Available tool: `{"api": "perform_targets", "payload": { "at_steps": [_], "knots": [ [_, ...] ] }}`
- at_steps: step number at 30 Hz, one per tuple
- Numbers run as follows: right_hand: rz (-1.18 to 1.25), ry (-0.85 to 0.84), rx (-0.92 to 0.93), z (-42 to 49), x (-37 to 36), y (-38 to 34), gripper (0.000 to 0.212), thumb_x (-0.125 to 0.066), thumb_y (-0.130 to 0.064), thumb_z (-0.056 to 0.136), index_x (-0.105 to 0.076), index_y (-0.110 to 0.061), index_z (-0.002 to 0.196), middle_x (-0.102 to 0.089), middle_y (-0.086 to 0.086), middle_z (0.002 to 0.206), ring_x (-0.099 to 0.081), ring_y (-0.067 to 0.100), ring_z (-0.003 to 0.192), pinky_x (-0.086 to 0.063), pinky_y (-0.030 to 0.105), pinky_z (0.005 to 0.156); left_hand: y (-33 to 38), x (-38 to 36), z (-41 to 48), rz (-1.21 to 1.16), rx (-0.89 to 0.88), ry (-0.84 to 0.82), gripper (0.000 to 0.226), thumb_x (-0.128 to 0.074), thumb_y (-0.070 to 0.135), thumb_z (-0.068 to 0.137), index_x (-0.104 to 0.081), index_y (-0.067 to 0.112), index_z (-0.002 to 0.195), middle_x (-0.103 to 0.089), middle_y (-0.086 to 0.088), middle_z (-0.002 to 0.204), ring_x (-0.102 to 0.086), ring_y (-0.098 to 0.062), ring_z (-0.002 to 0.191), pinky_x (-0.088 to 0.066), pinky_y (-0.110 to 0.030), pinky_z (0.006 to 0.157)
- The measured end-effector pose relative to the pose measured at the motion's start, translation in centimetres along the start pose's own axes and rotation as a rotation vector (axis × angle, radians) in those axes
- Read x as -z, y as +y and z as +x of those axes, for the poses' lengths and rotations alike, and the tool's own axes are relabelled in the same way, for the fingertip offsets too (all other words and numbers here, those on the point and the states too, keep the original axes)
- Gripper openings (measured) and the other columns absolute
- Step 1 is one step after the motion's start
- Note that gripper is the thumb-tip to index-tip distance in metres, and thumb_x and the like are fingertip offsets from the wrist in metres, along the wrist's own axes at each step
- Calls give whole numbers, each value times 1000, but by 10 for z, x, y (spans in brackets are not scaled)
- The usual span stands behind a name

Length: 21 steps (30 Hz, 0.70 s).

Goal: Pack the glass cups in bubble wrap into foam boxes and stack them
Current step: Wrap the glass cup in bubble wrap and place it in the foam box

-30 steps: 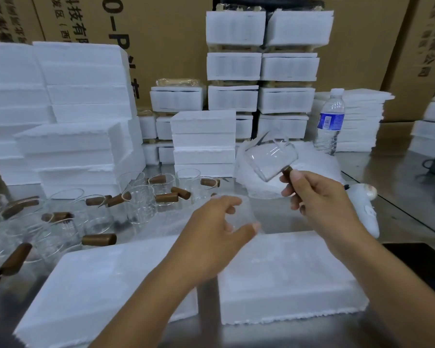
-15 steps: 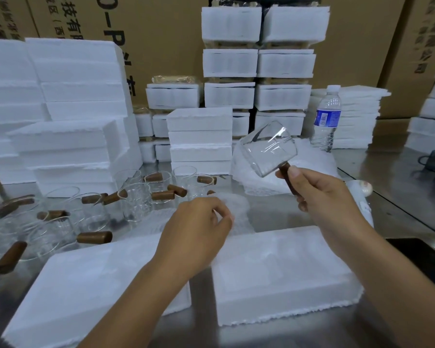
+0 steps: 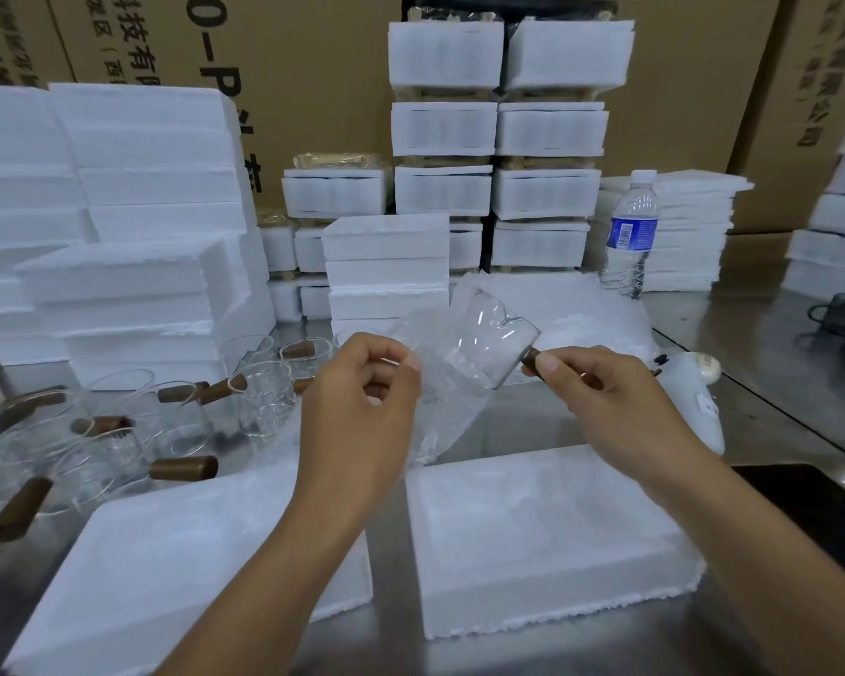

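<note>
My right hand (image 3: 611, 407) pinches the brown wooden handle of a clear glass cup (image 3: 496, 344), held tilted above the table. My left hand (image 3: 362, 407) pinches the top edge of a bubble wrap sheet (image 3: 435, 397), which hangs against the cup's left side and partly covers it. Below my hands lie two open white foam box halves, one on the left (image 3: 176, 568) and one on the right (image 3: 547, 539) with a moulded recess. Several more glass cups with wooden handles (image 3: 176, 431) stand on the left of the steel table.
White foam boxes are stacked at the left (image 3: 133, 226), centre (image 3: 386, 265) and back (image 3: 498, 139), before cardboard cartons. A water bottle (image 3: 630, 236) stands at the back right beside a pile of foam sheets (image 3: 689, 226). A white tool (image 3: 693, 397) lies to the right.
My left hand has lifted a bubble wrap sheet off the table up to the cup. My right hand has brought the cup lower and toward the left hand.
</note>
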State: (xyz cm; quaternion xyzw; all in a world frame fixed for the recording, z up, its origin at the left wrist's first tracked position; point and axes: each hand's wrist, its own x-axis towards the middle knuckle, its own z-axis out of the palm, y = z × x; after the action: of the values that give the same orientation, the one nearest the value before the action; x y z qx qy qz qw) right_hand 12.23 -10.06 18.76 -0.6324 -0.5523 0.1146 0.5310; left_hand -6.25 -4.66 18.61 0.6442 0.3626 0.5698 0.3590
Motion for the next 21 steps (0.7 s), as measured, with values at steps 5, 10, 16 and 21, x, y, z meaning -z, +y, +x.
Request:
{"api": "perform_targets", "payload": {
  "at_steps": [5,10,16,21],
  "knots": [
    [-101,-74,107,-2,1,-2,18,-54,-30,89,-65,-38,77,-53,5,82,-47,4,79,-33,5,65,4,1,-1,-32,-85,22,15,-59,19,91,-59,30,80,-66,12,73,-60,-1,71,-45,-8,65],
    [-144,-128,154,-7,-3,-6,22,-57,-27,90,-60,-46,80,-47,0,81,-45,3,75,-34,5,69,7,0,-4,35,-187,-74,16,-60,19,89,-61,31,80,-64,19,78,-58,-1,76,-44,-12,70],
    [-123,-119,57,-7,0,-12,18,-55,-32,90,-65,-40,77,-45,-1,78,-46,7,71,-33,6,63,10,-2,-10,181,-365,-185,19,-66,15,88,-62,33,81,-61,12,79,-54,-1,78,-36,-7,70],
    [-155,-222,-14,-12,0,-18,35,-56,-28,89,-64,-37,56,-44,-1,72,-44,0,58,-35,13,57,12,-5,-16,285,-532,-243,9,-64,26,83,-66,34,85,-57,13,80,-51,-1,77,-38,-9,72]
  ]
}}
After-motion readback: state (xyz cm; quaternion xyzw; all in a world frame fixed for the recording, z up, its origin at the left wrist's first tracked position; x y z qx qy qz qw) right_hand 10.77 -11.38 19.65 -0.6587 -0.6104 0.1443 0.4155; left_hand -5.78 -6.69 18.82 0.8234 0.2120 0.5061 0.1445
